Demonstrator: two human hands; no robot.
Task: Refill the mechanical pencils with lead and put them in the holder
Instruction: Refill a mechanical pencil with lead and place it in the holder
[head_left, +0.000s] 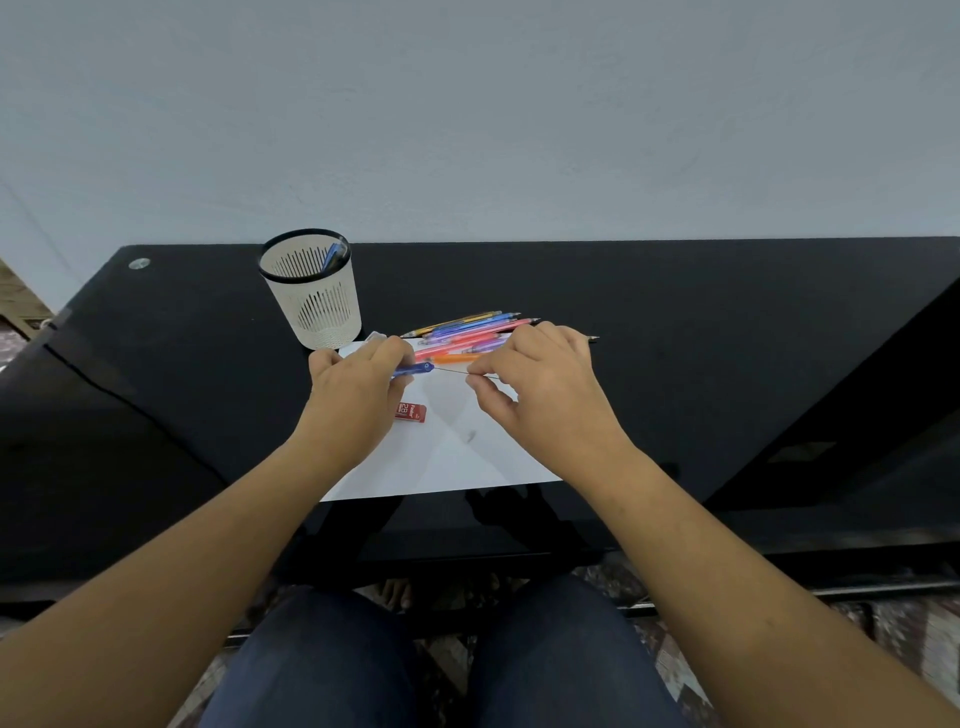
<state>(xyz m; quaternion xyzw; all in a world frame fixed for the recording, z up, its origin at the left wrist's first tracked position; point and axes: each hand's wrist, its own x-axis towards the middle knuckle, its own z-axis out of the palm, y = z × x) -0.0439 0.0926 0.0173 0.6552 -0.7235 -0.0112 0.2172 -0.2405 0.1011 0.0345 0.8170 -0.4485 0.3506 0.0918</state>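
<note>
My left hand grips a blue mechanical pencil above a white sheet of paper, its open end pointing right. My right hand pinches a thin lead whose left tip meets the pencil's open end. Behind my hands lies a bunch of several coloured mechanical pencils, with an orange one nearest. A red lead case lies on the paper under my left hand. The white slotted holder stands at the back left with a blue pencil inside it.
The black glass desk runs against a pale wall. A small clear plastic piece lies by the holder's base. A dark pencil tip sticks out past my right hand. My knees show below the desk's front edge.
</note>
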